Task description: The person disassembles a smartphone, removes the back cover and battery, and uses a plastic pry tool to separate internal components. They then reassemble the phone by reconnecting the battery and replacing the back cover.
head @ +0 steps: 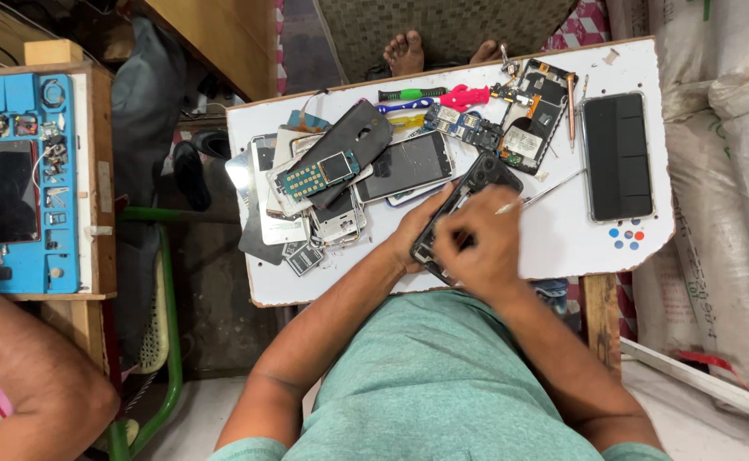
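A black phone body (475,181) with its back opened lies tilted on the white table (562,239), near the front edge. My left hand (415,226) grips its left side. My right hand (481,243) rests over its lower half and holds thin metal tweezers (538,195) whose tip points up and right. The lower part of the phone is hidden under my right hand.
A heap of phone parts and old screens (332,183) fills the table's left. A dark phone (617,156) lies at the right, an opened phone (532,115) and screwdrivers (430,96) at the back. Another person's arm (24,367) and a blue repair mat (20,183) are at the left. Sacks (724,171) stand right.
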